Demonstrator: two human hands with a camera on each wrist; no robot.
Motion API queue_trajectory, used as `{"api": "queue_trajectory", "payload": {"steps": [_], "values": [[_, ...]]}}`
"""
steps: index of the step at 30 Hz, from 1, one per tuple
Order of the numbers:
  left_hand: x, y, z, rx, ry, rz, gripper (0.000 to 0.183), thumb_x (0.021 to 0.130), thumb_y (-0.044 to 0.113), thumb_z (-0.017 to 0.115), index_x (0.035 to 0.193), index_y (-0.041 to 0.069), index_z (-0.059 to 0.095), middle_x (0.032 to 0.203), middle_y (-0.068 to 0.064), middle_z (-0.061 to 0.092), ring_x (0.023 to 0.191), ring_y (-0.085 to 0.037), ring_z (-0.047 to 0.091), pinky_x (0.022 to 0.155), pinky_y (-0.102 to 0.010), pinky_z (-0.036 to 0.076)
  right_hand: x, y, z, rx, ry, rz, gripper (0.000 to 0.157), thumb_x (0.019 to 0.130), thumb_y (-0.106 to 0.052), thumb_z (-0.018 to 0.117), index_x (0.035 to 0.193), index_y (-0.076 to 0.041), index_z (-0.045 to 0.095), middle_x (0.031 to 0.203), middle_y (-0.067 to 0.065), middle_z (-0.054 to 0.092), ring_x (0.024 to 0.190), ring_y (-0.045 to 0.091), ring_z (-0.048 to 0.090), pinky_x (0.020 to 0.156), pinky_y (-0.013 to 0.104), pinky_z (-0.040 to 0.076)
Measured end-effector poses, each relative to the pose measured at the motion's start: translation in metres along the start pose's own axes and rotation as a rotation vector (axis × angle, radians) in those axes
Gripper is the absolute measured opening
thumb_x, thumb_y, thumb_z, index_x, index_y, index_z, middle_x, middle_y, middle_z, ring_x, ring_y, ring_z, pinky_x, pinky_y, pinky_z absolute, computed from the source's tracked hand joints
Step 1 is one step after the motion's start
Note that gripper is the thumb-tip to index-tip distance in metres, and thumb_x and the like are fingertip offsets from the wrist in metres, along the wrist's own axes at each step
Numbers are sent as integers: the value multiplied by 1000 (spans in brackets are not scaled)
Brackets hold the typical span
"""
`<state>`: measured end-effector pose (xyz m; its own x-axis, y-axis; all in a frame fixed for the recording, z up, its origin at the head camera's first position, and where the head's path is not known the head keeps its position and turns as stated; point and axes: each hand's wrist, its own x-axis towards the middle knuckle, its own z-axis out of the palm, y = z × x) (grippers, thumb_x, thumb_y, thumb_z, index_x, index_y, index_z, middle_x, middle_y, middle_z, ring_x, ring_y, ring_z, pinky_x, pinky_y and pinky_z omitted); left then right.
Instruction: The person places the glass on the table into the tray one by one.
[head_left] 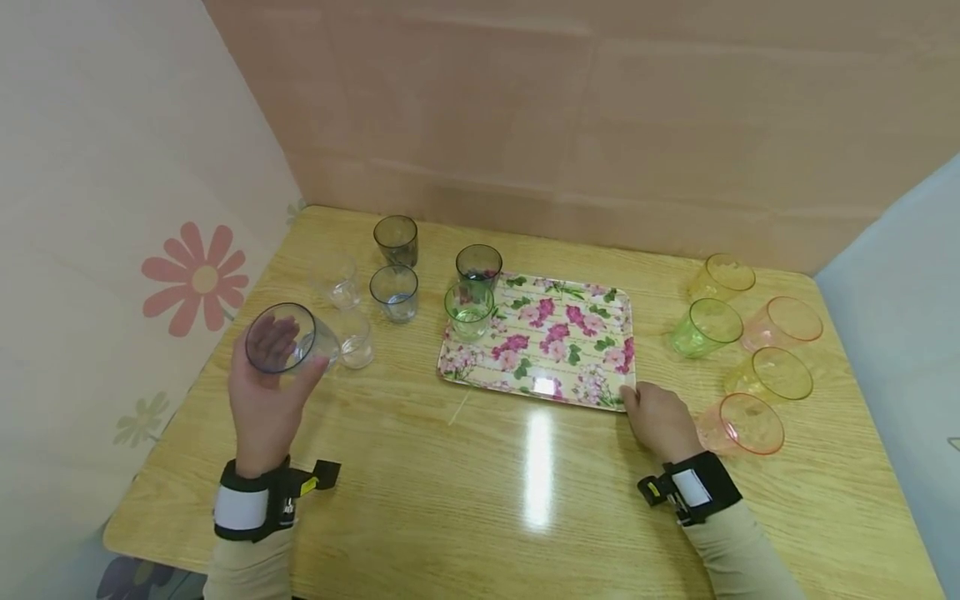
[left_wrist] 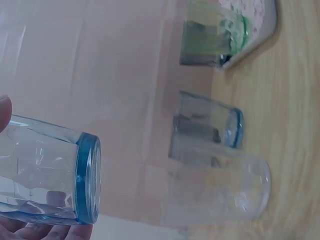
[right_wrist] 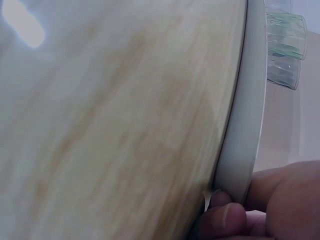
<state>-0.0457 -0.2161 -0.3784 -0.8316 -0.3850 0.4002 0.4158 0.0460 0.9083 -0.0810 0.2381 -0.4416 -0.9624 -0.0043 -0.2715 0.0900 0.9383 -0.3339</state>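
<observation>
Left hand: thumb and fingers curled round one bluish glass, held above the left part of the wooden table. Right hand: thumb and fingers pinching the near right corner of a flowered tray, which lies at the middle of the table, towards its far side. At the tray's left end: one green glass, upright; just beyond it, one dark glass, whether on the tray or against its edge cannot be told. Left of the tray: one smoky glass, far; one blue-rimmed glass, nearer; two clear glasses, left of these. Right of the tray, five tinted glasses: far yellow glass, light green glass, far pink glass, near yellow glass, near pink glass, the last just beside the right hand
</observation>
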Motion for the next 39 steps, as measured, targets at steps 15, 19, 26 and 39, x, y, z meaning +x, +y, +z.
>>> {"api": "queue_trajectory", "payload": {"steps": [15,19,26,39], "values": [[-13,-4,54,35,-300,32,75,71,-14,72,138,-5,41,132,-22,50,123,-33,45,107,-40,35,-2,1,1,2,-1,1,41,101,-30,38,69,-6,46,60,8,41,53,21,41,49,31,31],[-21,-16,72,48,-373,-24,77,72,-7,75,139,-3,39,134,-23,47,125,-34,43,107,-40,34,-2,1,0,-3,-3,1,41,101,-30,38,69,-6,46,60,8,41,53,21,41,49,31,31],[-27,-34,97,118,-440,-158,78,73,12,80,136,0,36,134,-22,46,127,-33,43,106,-46,35,-1,1,0,0,-2,-4,40,101,-30,38,69,-6,46,60,8,41,53,21,41,49,32,31],[-27,-66,114,203,-490,-279,83,72,16,81,137,-1,32,137,-23,43,128,-36,41,106,-48,35,0,-2,-1,2,-1,11,41,101,-30,39,69,-6,46,60,8,41,53,21,41,49,31,31]]}}
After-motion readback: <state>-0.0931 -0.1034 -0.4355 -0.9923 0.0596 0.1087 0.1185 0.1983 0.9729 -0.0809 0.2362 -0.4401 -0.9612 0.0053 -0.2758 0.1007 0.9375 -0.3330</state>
